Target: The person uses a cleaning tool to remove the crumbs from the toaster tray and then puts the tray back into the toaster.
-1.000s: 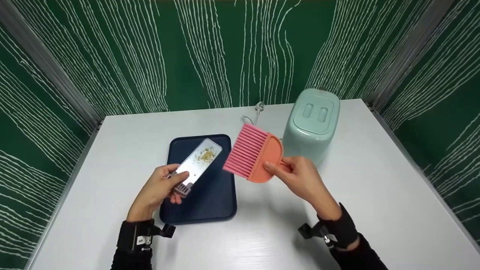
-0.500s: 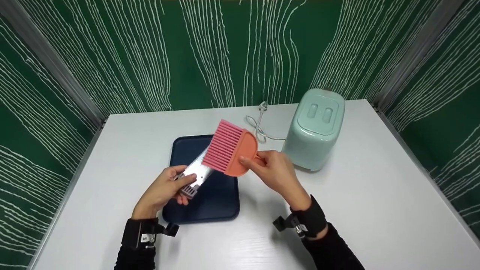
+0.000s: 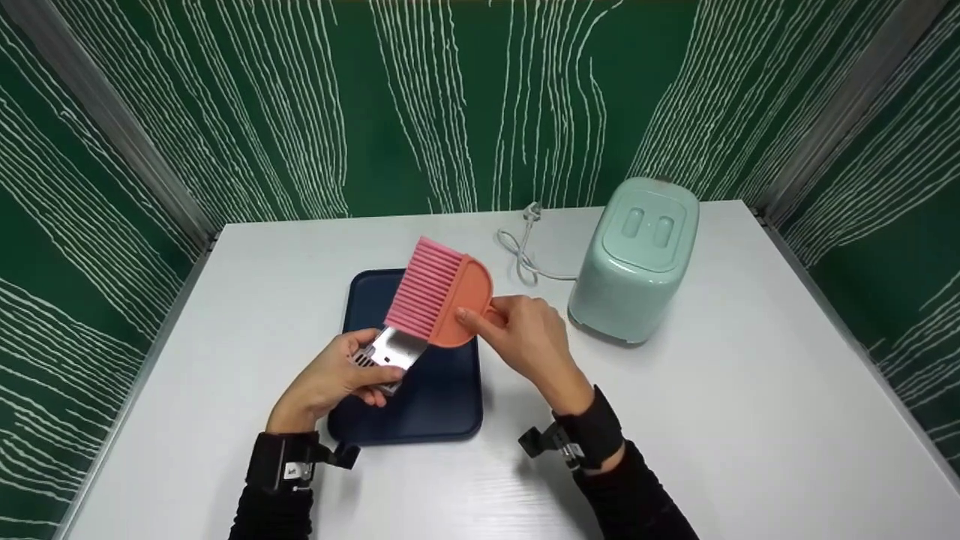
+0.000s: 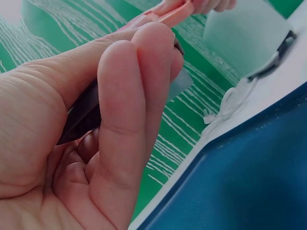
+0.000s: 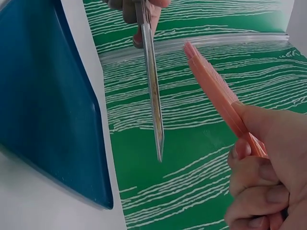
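Note:
My left hand (image 3: 330, 379) holds a shiny metal crumb tray (image 3: 397, 349) by its slotted end, thumb across the top. Seen edge-on in the right wrist view, the crumb tray (image 5: 155, 96) carries a brownish layer along its length. In my right hand (image 3: 531, 343) a small brush (image 3: 459, 300) with pink bristles and an orange grip is pinched by the handle. From the head, the brush overlaps the crumb tray's far part and hides the crumbs there. In the right wrist view, a gap separates the brush (image 5: 213, 88) from the crumb tray.
Below both hands lies a dark blue serving tray (image 3: 439, 412) on the white table (image 3: 712, 420). A mint-green toaster (image 3: 634, 262) stands at the back right, its white cord and plug (image 3: 525, 259) lying beside it. Green walls (image 3: 375, 105) with white lines enclose the table.
My right hand has brought the brush leftward from beside the crumb tray to over it, covering the crumbs from the head. The left hand keeps its hold, and the crumb tray has turned slightly.

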Available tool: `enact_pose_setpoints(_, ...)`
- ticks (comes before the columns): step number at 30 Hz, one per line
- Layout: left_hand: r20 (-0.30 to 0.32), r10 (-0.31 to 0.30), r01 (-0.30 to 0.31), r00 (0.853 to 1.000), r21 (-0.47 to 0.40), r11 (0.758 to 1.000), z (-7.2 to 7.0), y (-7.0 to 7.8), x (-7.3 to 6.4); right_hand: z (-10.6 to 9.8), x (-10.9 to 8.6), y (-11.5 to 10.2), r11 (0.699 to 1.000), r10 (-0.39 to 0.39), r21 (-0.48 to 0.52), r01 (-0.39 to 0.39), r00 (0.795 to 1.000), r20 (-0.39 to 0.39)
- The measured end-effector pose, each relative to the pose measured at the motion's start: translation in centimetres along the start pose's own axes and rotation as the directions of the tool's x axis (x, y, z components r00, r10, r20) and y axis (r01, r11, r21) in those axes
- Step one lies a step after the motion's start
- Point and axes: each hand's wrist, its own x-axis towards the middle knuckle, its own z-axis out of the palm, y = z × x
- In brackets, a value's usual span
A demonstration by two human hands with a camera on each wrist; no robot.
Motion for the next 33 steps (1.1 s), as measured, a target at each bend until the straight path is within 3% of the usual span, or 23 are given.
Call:
enact_pose_setpoints(7,-0.033,-0.008,0.009,0.999,0.007,1.000,0.0,0.0,-0.1,1.9,-0.3,-1.5,0.997,-0.072,-0.025,0.073,0.997,0.043)
enact_pose_setpoints(15,-0.042,-0.008,0.010,0.999,0.051,0.999,-0.1,0.1,-0.2,3.3,-0.6,-1.9,0.995,-0.060,-0.071,0.064,0.996,0.061)
enact_pose_setpoints(33,-0.073,-0.007,0.011,0.997,0.067,0.998,-0.2,-0.3,0.3,2.8,-0.3,-0.9,0.993,-0.019,-0.119,0.025,0.999,0.049)
